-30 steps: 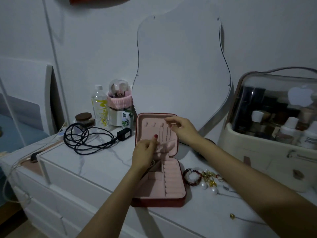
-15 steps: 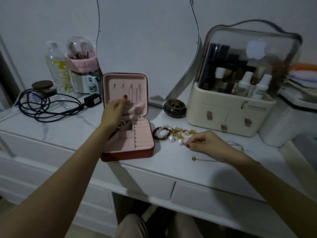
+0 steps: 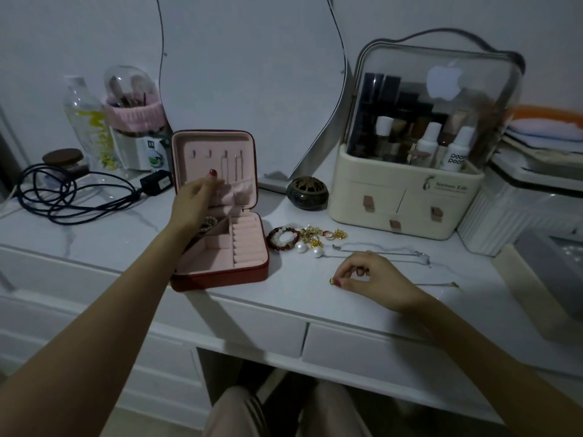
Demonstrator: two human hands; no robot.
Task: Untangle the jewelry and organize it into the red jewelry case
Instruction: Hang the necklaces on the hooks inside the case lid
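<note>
The red jewelry case (image 3: 220, 274) lies open on the white desk, its pink-lined lid upright. My left hand (image 3: 197, 200) holds the pink pocket flap at the bottom of the lid. A beaded piece (image 3: 209, 223) lies in the case's left compartment, partly hidden by my wrist. Right of the case lie a dark red bead bracelet (image 3: 283, 238), gold rings and charms (image 3: 321, 234) and two pearls (image 3: 309, 249). My right hand (image 3: 370, 274) rests on the desk and pinches a small gold piece (image 3: 332, 281). Thin silver chains (image 3: 385, 252) lie behind that hand.
A cream cosmetics organizer (image 3: 407, 200) with a clear lid stands at the back right, a dark round dish (image 3: 307, 193) beside it. A black coiled cable (image 3: 69, 193), a bottle (image 3: 91, 127) and a brush holder (image 3: 135, 121) stand at the back left. A mirror (image 3: 252, 74) leans on the wall.
My right hand left the case lid, crossed to the loose jewelry and now pinches a small gold piece nearer the desk's front. My left hand stays at the lid.
</note>
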